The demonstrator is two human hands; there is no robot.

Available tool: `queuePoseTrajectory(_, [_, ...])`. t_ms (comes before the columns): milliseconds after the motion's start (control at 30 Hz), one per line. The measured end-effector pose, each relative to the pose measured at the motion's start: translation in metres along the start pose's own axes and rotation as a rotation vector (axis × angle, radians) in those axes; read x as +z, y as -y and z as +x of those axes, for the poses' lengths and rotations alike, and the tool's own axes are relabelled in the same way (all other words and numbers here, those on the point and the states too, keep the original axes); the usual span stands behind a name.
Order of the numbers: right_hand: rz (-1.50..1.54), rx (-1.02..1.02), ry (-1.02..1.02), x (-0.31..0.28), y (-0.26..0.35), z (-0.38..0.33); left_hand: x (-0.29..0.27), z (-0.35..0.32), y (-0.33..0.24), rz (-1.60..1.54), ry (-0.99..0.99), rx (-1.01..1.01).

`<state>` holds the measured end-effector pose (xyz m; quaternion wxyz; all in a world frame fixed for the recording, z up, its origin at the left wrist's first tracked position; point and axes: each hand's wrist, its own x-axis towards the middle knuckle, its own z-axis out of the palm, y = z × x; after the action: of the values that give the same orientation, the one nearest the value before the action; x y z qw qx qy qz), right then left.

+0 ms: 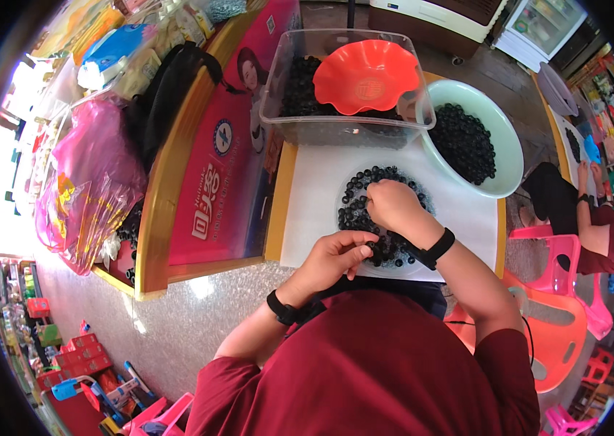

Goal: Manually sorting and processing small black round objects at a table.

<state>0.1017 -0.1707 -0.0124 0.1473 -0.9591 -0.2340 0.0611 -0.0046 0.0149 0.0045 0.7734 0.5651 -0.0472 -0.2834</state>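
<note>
A shallow clear round tray (429, 207) in front of me holds many small black round pieces (353, 211), some with a pale ring or dot. At its near left edge my left hand (336, 260) is closed, thumb and forefinger pinched around one black piece (372, 246). Above the tray's middle my right hand (396, 207) is closed, fingers curled down toward the pieces. Whatever those fingertips hold is hidden by the hand. Each wrist wears a black band.
Behind the tray stands a clear plastic bin (343, 134) of black pieces, with a red wavy-edged dish (369, 76) in it. A pale green basin (514, 156) of black pieces stands right. A pink-panelled counter (212, 174) borders the left. Another person (608, 232) sits far right, near pink chairs (558, 261).
</note>
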Motion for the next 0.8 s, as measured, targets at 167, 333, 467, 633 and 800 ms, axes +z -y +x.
queuePoseTrajectory(167, [0.159,0.041,0.049,-0.016,-0.003,-0.007,-0.007,-0.003,0.002,-0.008,-0.018,0.011])
queuePoseTrajectory(333, [1.226,0.304,0.087,-0.038,-0.014,-0.041,-0.004,0.002,-0.001,-0.048,-0.045,0.03])
queuePoseTrajectory(467, [1.42,0.255,-0.049,-0.057,0.002,-0.078,0.009,0.009,-0.015,-0.042,-0.034,0.041])
queuePoseTrajectory(633, [1.471,0.171,-0.172,-0.065,0.011,-0.112,0.029,0.016,-0.03,-0.036,0.039,0.11])
queuePoseTrajectory(800, [1.401,0.037,-0.271,-0.072,0.017,-0.126,0.047,0.016,-0.043,-0.047,0.072,0.124])
